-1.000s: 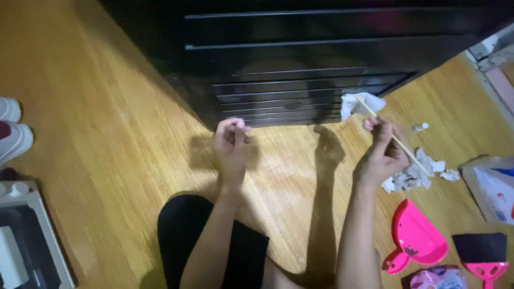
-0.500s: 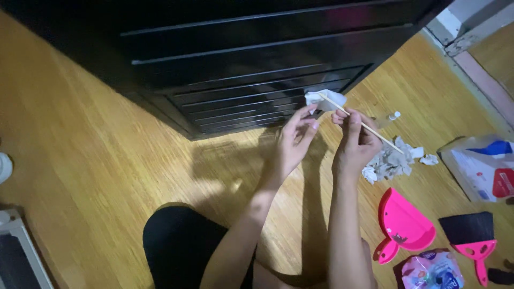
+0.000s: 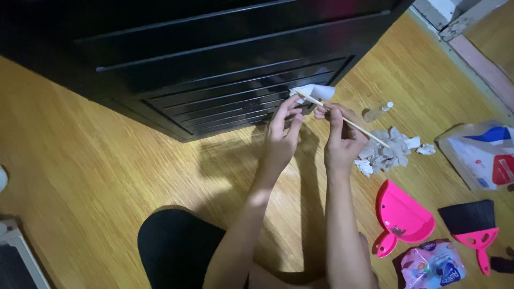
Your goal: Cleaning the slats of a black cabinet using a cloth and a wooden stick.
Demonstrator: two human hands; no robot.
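- Both hands have closed in since a second ago: the left hand (image 3: 282,134), which hung apart over the floor, is now up beside the right hand (image 3: 341,140) in front of the black cabinet (image 3: 225,59).
- Head view: right grip is pinched shut on a thin wooden stick (image 3: 342,120), which slants from the cabinet front down to the right past the knuckles.
- A white tissue (image 3: 316,91) sits on the stick's upper end, touching the slatted cabinet front.
- Left fingers are curled together at the tissue end, fingertips touching it; whether they actually clamp it, I cannot tell.
- On the wooden floor (image 3: 107,160), just right of the right hand, lies a pile of crumpled tissues (image 3: 388,150), with a small clear bottle (image 3: 377,112) near it.
- Lower right: a pink dustpan (image 3: 401,217), a pink-handled black brush (image 3: 474,227) and a pink wipes pack (image 3: 431,267).
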